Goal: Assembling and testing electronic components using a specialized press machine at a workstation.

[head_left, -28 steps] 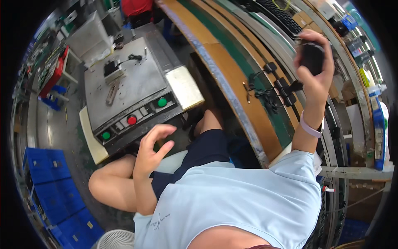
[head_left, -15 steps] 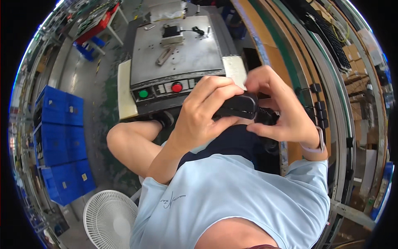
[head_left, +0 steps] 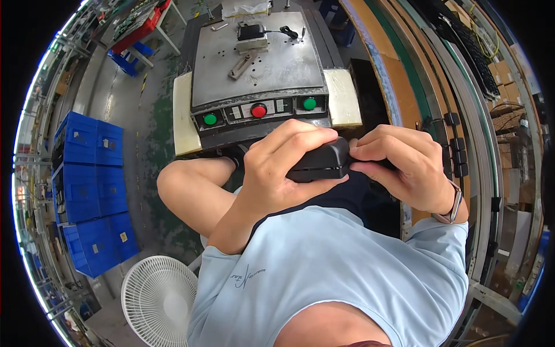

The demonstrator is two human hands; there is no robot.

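My left hand point(head_left: 274, 165) is wrapped round a black plastic power adapter point(head_left: 324, 159), a smooth block with rounded edges and a thin seam along its side. It is held above my lap, in front of the machine. My right hand point(head_left: 402, 162) is closed in a pinch at the adapter's right end, thumb and fingertips meeting there. Whatever lies between those fingertips is too small or hidden to make out. Beyond my hands, a similar black adapter point(head_left: 250, 32) with a coiled cord point(head_left: 289, 32) rests on a metal block on the machine's plate point(head_left: 283, 69).
The machine's front panel carries a red button point(head_left: 258, 110) between two green buttons point(head_left: 210, 119). A slotted metal bar point(head_left: 240, 67) lies on the plate. Blue bins point(head_left: 81, 194) are stacked at left, a white fan point(head_left: 161, 295) stands near left, and a conveyor rail point(head_left: 462, 191) runs along the right.
My right hand has closed from spread fingers to a pinch at the adapter's right end. The adapter has shifted slightly left and down. The black cord behind it is no longer visible.
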